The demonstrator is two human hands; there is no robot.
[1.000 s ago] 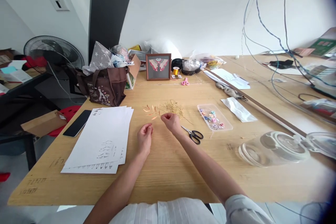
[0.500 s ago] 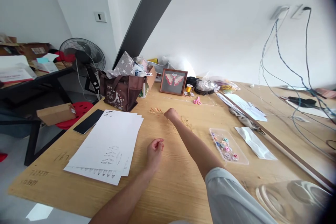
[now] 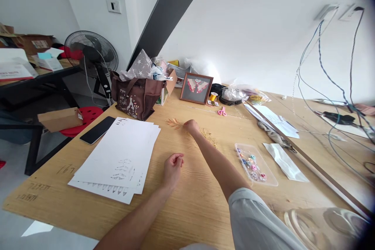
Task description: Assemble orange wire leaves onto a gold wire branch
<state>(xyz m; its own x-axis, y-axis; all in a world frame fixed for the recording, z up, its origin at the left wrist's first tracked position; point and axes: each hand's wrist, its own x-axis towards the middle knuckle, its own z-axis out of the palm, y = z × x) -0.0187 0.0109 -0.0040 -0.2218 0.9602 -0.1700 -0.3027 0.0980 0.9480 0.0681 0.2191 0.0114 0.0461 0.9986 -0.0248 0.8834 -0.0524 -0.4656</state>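
My right hand (image 3: 191, 126) reaches forward over the wooden table with its fingers closed and turned down. At its left lies an orange leaf sprig (image 3: 174, 123), whose stem end meets the fingers; whether they grip it I cannot tell. Just to the right of that hand, partly behind the forearm, is a loose tangle of thin gold-coloured strands (image 3: 208, 136). Closer to me, my left hand (image 3: 172, 168) rests above the table with curled fingers and the thumb against them. Anything inside that pinch is too small to make out.
Paper sheets with pencil drawings (image 3: 117, 156) and a phone (image 3: 98, 129) lie left. Behind stand a brown bag (image 3: 136, 97), a framed collar piece (image 3: 197, 88), a yellow thread spool (image 3: 213, 96) and pink scissors (image 3: 222, 111). A plastic tray of coloured spools (image 3: 268, 174) lies right.
The camera view has shifted slightly. Both hands keep nearly the same places and closed shapes, and the leaf sprig stays beside my right hand.
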